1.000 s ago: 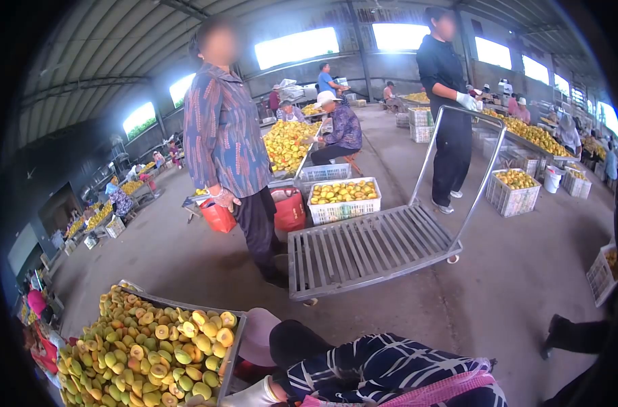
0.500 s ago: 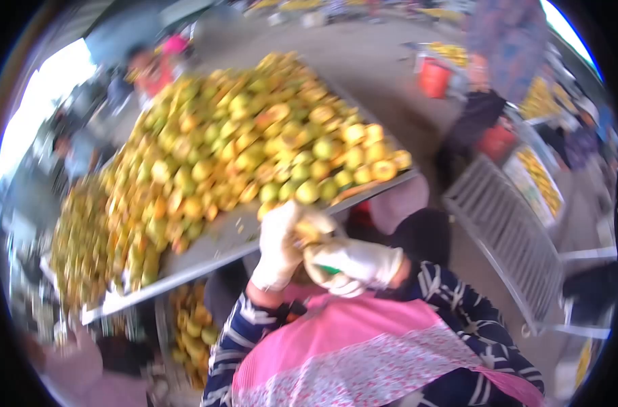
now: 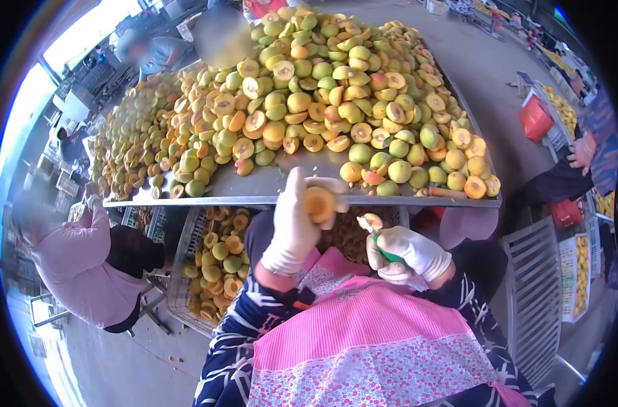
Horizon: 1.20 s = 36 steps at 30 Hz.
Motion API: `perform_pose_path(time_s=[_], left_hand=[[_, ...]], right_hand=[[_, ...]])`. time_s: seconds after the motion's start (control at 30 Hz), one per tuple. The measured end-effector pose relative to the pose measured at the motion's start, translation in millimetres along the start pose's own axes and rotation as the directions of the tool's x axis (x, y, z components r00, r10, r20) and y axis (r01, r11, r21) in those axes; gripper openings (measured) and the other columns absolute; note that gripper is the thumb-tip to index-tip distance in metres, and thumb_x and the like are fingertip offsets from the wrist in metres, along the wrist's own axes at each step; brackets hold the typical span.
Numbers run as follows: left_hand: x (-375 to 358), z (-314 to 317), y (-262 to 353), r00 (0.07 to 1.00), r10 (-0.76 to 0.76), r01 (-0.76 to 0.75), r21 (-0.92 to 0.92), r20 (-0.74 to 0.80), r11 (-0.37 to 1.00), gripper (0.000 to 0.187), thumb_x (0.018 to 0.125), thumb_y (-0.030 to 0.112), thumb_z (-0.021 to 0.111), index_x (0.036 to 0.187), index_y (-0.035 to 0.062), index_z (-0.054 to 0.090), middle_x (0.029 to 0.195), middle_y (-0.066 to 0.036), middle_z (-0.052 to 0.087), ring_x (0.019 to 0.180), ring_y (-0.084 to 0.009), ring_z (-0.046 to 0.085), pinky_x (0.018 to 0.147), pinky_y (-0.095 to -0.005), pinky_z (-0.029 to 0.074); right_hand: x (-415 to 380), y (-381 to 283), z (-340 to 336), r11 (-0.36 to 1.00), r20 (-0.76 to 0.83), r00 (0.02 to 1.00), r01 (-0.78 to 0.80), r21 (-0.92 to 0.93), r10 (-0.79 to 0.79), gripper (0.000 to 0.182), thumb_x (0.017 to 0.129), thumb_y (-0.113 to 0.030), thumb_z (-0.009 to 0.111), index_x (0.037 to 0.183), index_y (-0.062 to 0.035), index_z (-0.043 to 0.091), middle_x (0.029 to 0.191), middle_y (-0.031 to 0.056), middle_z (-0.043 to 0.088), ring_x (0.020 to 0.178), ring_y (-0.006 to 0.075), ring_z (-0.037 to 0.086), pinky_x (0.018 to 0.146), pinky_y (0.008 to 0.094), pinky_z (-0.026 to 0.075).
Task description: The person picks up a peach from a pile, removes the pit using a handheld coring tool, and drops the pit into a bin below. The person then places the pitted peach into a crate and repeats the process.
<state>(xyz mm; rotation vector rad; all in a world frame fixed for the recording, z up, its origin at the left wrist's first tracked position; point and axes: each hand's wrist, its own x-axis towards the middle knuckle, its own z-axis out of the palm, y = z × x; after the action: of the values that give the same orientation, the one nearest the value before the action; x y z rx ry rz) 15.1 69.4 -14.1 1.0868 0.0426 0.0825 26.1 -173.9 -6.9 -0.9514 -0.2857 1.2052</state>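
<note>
By the table (image 3: pixel 288 201), left grip (image 3: pixel 296 220) clasps fruit (image 3: pixel 320 204), right grip (image 3: pixel 410 251) green handle (image 3: pixel 388 255).

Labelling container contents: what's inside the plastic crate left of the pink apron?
Yellow-green fruit, several pieces visibly halved, in the plastic crate. Whatever lies beneath the top layer or past the table edge is hidden.

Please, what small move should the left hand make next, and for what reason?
Probably the left hand should lower its fruit half into the crate: the cut face looks hollow, with no stone visible; the green-handled tool in the right hand has a pale piece at its tip; and the crate holds similar halves.
</note>
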Motion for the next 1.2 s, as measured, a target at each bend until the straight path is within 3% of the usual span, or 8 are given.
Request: perform_pose_path(time_s=[0.2,0.33,0.5,0.57,0.6,0.7,0.73,1.2], left_hand=[[-46.8,-161.6,19.0,0.824,0.091,0.249,0.501,-0.560,0.829,0.051,0.105,0.043,0.052,0.094,-0.0012,0.074,0.073,-0.012,0.071,0.059,-0.0145,0.061,0.059,-0.0273,0.049],[-51.4,-189.3,29.3,0.840,0.368,0.533,0.732,-0.399,-0.423,0.044,0.094,0.038,0.062,0.125,0.0074,0.068,0.112,-0.017,0.071,0.101,-0.0398,0.067,0.093,-0.0472,0.051],[52.5,-138.0,29.3,0.938,0.334,0.131,0.986,-0.090,-0.100,0.033,0.093,0.032,0.065,0.111,0.0054,0.072,0.106,-0.019,0.071,0.104,-0.0379,0.066,0.093,-0.0448,0.051],[116.4,-96.5,9.6,0.969,0.247,0.030,0.998,-0.018,-0.046,0.033,0.093,0.035,0.064,0.106,0.0049,0.072,0.099,-0.020,0.072,0.103,-0.0395,0.066,0.092,-0.0469,0.050],[154.1,-107.4,-19.2,0.967,0.229,-0.075,0.984,0.111,-0.161,0.040,0.094,0.042,0.062,0.105,0.0044,0.073,0.101,-0.022,0.072,0.104,-0.0410,0.065,0.093,-0.0488,0.049],[227.9,-83.0,-65.6,0.991,0.130,-0.021,0.990,0.040,-0.137,0.065,0.090,0.059,0.061,0.100,-0.0044,0.073,0.106,-0.029,0.070,0.105,-0.0444,0.065,0.094,-0.0521,0.049],[243.3,-78.5,-77.8,0.992,0.125,-0.007,0.997,0.017,-0.080,0.074,0.087,0.064,0.063,0.099,-0.0083,0.072,0.106,-0.033,0.069,0.105,-0.0456,0.064,0.094,-0.0530,0.049],[188.7,-30.2,-86.7,0.963,0.190,-0.245,0.919,0.193,0.309,0.039,0.082,0.032,0.080,0.106,0.0013,0.076,0.110,-0.023,0.074,0.101,-0.0393,0.068,0.088,-0.0487,0.053]], right_hand=[[20.3,21.6,-72.6,0.793,-0.458,0.868,-0.411,-0.449,0.190,0.043,0.103,-0.038,0.061,0.110,0.0033,0.068,0.080,0.0125,0.067,0.073,0.0200,0.063,0.069,0.0375,0.050],[19.4,19.1,-74.3,0.672,-0.429,0.903,-0.295,-0.679,-0.037,0.044,0.102,-0.038,0.061,0.113,0.0039,0.068,0.089,0.0165,0.071,0.083,0.0229,0.065,0.078,0.0392,0.051],[25.8,63.9,-112.1,0.409,-0.131,0.951,-0.005,-0.913,-0.281,0.043,0.103,-0.041,0.056,0.116,-0.0025,0.069,0.104,0.0240,0.072,0.099,0.0404,0.068,0.084,0.0466,0.053],[22.3,73.3,-120.9,-0.261,0.280,0.863,0.180,-0.948,-0.421,0.027,0.096,-0.017,0.058,0.120,-0.0082,0.066,0.105,0.0196,0.068,0.089,0.0400,0.068,0.076,0.0457,0.057],[27.6,69.1,-116.2,0.152,-0.152,0.969,-0.123,-0.981,-0.197,0.032,0.094,-0.015,0.057,0.124,-0.0089,0.062,0.103,0.0204,0.067,0.091,0.0402,0.068,0.077,0.0474,0.057],[17.3,82.0,-134.2,-0.249,0.175,0.895,0.075,-0.966,-0.411,0.044,0.105,-0.039,0.050,0.125,-0.0006,0.059,0.108,0.0228,0.068,0.100,0.0386,0.067,0.089,0.0500,0.052],[24.5,69.1,-122.6,0.395,-0.352,0.904,-0.239,-0.887,-0.243,0.039,0.105,-0.031,0.054,0.127,0.0004,0.058,0.104,0.0238,0.068,0.101,0.0370,0.067,0.090,0.0485,0.052],[30.8,75.9,-149.1,0.151,-0.016,0.894,0.058,-0.987,-0.447,0.043,0.104,-0.040,0.051,0.120,-0.0032,0.067,0.114,0.0239,0.069,0.105,0.0426,0.066,0.089,0.0528,0.052]])
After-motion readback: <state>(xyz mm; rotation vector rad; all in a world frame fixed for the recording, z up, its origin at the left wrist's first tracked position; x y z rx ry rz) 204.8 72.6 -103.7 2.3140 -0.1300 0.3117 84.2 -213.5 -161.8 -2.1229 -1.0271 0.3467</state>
